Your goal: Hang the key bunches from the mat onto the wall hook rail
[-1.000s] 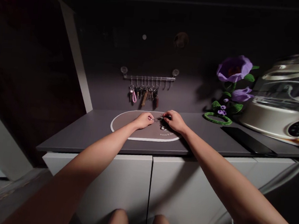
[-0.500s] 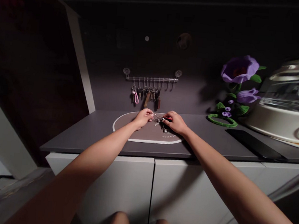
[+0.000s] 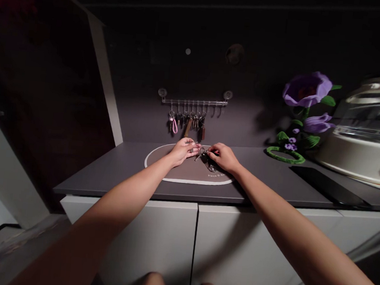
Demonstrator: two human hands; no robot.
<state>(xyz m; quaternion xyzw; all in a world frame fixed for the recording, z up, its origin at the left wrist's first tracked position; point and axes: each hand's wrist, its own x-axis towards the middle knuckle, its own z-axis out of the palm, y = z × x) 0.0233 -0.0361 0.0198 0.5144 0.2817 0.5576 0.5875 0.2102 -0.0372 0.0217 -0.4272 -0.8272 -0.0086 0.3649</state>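
Note:
A bunch of keys [image 3: 203,154] is held between my two hands, low over an oval brown mat [image 3: 170,173] with a white rim. My right hand [image 3: 222,156] pinches the bunch from the right, thumb and fingers pressed together, with a dark piece and a metal piece hanging below. My left hand [image 3: 183,151] is at the ring end on the left. Its thumb and forefinger close on what looks like the key ring, while its other fingers reach toward the keys. The fingers partly hide the ring.
On the wall behind, a clear hook rail [image 3: 195,102] carries several hanging keys, one with a pink loop [image 3: 175,125]. To the right stand purple fabric flowers [image 3: 307,90], a black phone-like slab [image 3: 328,187] and a white appliance [image 3: 360,154]. The counter [image 3: 97,165] has a front edge above white cabinets.
My left hand's fingers have stretched further right toward the keys. My right hand keeps its pinch in nearly the same place. The whole view has shifted slightly.

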